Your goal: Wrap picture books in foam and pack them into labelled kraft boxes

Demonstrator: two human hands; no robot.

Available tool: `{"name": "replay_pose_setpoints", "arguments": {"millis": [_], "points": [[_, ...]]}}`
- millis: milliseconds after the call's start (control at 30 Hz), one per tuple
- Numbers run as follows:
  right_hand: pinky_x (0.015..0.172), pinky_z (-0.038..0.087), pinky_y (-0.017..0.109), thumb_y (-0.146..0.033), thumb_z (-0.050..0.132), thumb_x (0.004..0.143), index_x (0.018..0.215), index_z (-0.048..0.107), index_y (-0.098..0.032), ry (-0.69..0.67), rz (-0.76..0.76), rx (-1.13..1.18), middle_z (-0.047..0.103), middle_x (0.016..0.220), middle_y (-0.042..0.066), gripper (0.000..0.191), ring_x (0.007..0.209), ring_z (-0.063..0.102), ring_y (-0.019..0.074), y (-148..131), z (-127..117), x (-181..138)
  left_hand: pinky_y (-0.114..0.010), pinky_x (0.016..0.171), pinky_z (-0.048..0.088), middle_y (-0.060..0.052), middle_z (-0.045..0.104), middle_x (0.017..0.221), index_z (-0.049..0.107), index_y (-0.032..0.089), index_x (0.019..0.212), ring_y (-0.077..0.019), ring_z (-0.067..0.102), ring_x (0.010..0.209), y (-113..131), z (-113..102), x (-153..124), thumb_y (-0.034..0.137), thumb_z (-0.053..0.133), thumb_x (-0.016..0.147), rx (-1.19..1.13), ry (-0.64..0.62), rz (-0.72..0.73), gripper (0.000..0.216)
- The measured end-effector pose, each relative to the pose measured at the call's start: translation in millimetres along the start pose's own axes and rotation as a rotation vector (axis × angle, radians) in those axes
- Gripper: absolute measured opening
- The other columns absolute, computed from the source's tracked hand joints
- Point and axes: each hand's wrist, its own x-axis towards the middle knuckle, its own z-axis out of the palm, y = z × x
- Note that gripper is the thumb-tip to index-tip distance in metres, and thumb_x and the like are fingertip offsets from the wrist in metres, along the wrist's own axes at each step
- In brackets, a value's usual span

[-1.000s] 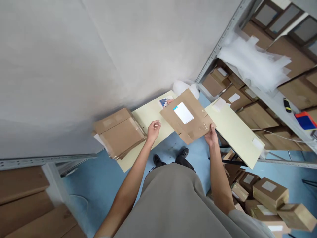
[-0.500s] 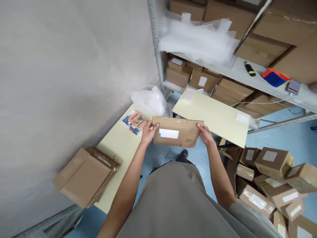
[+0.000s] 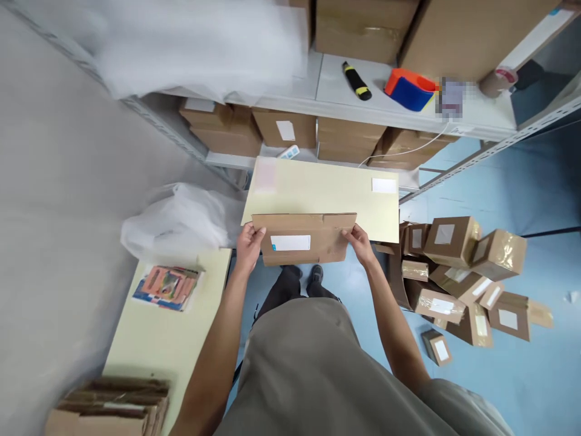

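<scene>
A flat piece of brown cardboard (image 3: 327,239) with a white label (image 3: 290,243) is held up in front of my body. My left hand (image 3: 250,243) grips its left edge, thumb on the near face. On the opposite edge, my right hand (image 3: 358,240) pinches it in the same way. Behind the cardboard lies the pale yellow tabletop (image 3: 318,188), with a white label (image 3: 384,185) near its right end. Whether the cardboard touches the tabletop I cannot tell.
A side table (image 3: 136,339) on the left bears booklets (image 3: 167,287), white plastic wrap (image 3: 181,221) and stacked flat cardboard (image 3: 113,402). The shelf (image 3: 331,75) holds a utility knife (image 3: 356,81) and an orange-blue object (image 3: 411,89). Several taped boxes (image 3: 449,242) pile up on the floor at right.
My view has turned right toward the shelf and tabletop. The cardboard, still between both hands, has come round in front of the tabletop, its top edge now overlapping the tabletop's near side.
</scene>
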Motion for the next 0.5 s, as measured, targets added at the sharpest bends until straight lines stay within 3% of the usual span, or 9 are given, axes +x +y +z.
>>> {"name": "replay_pose_setpoints", "arguments": {"millis": [300, 500], "points": [[0.122, 0.055, 0.058, -0.066, 0.079, 0.091, 0.127, 0.072, -0.024, 0.174, -0.063, -0.271, 0.080, 0.131, 0.016, 0.055, 0.129, 0.073, 0.0371, -9.2, -25.7, 70.5, -0.042, 0.106, 0.058, -0.006, 0.074, 0.102, 0.058, 0.025, 0.101, -0.0271, 0.074, 0.110, 0.6, 62.2, 118.7, 0.061, 0.081, 0.090, 0.048, -0.145, 0.053, 0.044], [0.130, 0.047, 0.060, -0.052, 0.080, 0.085, 0.141, 0.065, -0.028, 0.239, 0.018, -0.313, 0.071, 0.151, 0.012, 0.063, 0.146, 0.062, 0.0346, -13.5, -14.1, 112.2, -0.044, 0.119, 0.051, -0.011, 0.076, 0.124, 0.064, 0.026, 0.113, -0.0295, 0.070, 0.130, 17.7, 94.0, 169.3, 0.056, 0.073, 0.095, 0.068, -0.327, 0.050, 0.036]]}}
